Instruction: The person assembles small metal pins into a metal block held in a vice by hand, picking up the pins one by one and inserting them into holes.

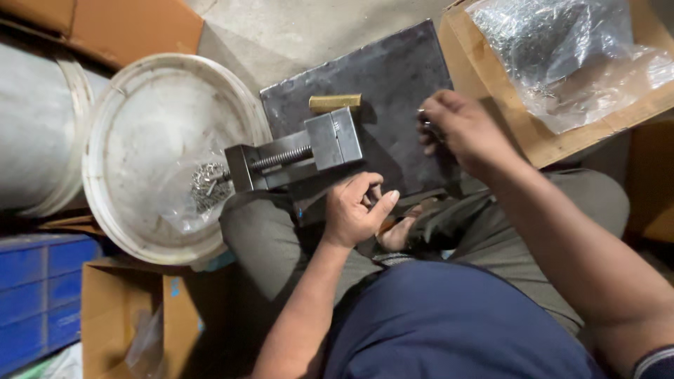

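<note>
A person sits on the floor, seen from above, legs folded under a dark steel plate (393, 84) that lies in front of the body. To the left of both hands stands a large white bucket (158, 151) holding a clear bag with a heap of small metal pieces (207, 186). Beyond the right hand sits an open cardboard box (554, 137) lined with crinkled clear plastic full of shiny small parts. A small grey machine vise (302, 151) rests at the plate's near left edge, just above the left hand, its screw pointing toward the bucket. A short brass-coloured bar (335, 102) lies just beyond the vise.

The left hand (354, 210) sits near the plate's front edge, fingers curled together, thumb out; whether the grip holds anything cannot be told. The right hand (460, 130) hovers over the plate's right side, its grip pinched shut on a small metal piece (423, 125), barely visible at the fingertips.
</note>
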Motion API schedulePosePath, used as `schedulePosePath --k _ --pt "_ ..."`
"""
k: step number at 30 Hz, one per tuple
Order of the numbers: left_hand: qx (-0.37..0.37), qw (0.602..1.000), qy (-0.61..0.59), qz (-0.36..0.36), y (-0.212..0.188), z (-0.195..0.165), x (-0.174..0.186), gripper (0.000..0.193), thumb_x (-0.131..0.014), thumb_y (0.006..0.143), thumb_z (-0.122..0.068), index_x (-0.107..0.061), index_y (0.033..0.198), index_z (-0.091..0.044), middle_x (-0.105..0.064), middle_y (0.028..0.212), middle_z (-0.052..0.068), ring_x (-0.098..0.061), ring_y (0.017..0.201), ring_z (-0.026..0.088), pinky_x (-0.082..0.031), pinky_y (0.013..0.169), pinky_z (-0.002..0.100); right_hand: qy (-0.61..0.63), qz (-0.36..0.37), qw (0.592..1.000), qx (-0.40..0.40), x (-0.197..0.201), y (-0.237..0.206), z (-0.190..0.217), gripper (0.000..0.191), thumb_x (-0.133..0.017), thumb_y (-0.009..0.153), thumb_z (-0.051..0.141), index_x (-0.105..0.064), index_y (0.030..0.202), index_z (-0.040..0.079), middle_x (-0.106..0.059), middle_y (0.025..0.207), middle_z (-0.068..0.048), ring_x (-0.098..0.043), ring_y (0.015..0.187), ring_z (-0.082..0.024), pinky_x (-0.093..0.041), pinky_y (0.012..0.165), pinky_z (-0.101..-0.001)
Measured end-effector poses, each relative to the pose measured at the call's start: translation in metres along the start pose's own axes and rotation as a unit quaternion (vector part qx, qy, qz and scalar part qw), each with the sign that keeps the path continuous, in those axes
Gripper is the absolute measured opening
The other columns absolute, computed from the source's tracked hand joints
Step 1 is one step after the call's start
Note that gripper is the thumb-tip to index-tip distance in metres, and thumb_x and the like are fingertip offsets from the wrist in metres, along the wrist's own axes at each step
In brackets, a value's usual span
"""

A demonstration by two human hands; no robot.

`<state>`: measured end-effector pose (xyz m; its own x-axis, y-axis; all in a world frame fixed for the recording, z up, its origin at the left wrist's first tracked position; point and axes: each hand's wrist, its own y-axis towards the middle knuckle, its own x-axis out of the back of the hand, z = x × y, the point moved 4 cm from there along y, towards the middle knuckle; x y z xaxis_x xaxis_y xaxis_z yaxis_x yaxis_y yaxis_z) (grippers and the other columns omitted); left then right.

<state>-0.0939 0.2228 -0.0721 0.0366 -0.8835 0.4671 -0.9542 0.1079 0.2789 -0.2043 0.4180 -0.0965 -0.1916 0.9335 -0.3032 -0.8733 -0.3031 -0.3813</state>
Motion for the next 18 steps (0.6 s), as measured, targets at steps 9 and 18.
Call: schedulePosePath --k 9,18 --pt "-0.009 1.0 -0.016 0.001 -0.02 0.003 0.016 0.023 -0.081 0.087 -0.019 -0.069 0.098 -0.003 -0.064 0.073 0.004 -0.06 0.057 0.013 -0.048 0.054 0.027 -0.166 -0.009 0.946 0.28 -0.035 -0.015 -0.005 0.02 -0.057 0.114 0.024 -0.062 0.11 0.005 -0.07 0.097 -0.001 -0.065 0.091 -0.008 -0.053 0.08 -0.0246" --pt "-0.017 0.999 -0.037 -0.002 -0.027 0.009 0.031 0.023 -0.081 0.087 -0.02 -0.069 0.097 -0.003 -0.064 0.073 0.004 -0.061 0.058 0.013 -0.049 0.055 0.028 -0.088 -0.005 0.95 0.301 -0.053 -0.019 -0.004 0.025 -0.059 0.113 0.028 -0.061 0.115 0.003 -0.069 0.107 -0.005 -0.067 0.102 -0.013 -0.056 0.098 -0.0309"
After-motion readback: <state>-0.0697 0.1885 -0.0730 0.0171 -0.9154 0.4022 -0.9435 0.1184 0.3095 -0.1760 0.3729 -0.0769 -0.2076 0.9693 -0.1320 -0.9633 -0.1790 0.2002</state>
